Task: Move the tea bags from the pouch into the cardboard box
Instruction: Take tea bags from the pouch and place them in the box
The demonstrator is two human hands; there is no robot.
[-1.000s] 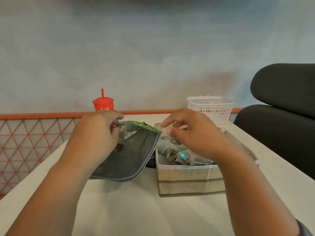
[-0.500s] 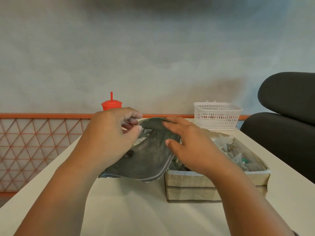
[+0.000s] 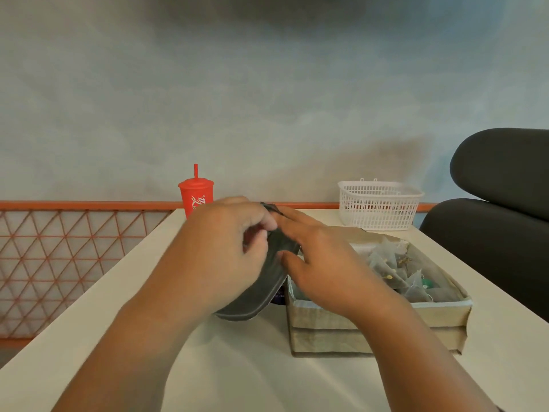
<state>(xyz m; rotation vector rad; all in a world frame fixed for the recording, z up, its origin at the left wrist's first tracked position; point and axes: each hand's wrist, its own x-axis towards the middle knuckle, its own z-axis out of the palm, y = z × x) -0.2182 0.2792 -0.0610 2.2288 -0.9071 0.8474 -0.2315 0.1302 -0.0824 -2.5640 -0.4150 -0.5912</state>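
At the centre of the frame the dark grey pouch (image 3: 269,281) looked soft and matte, bowed between both hands, its lower edge near the pale bench (image 3: 243,373). The left hand (image 3: 225,257) pinched its upper edge with curled fingers; the right hand (image 3: 320,269) pressed it with spread fingers. Just right, the tan cardboard box (image 3: 377,325) held translucent pyramid tea bags (image 3: 395,272). Behind stood a red plastic cup (image 3: 196,197) and a white lattice basket (image 3: 378,205).

Both hands close together mid-frame: left hand (image 3: 221,257) fingers curled, right hand (image 3: 323,270) fingers extended fwd.
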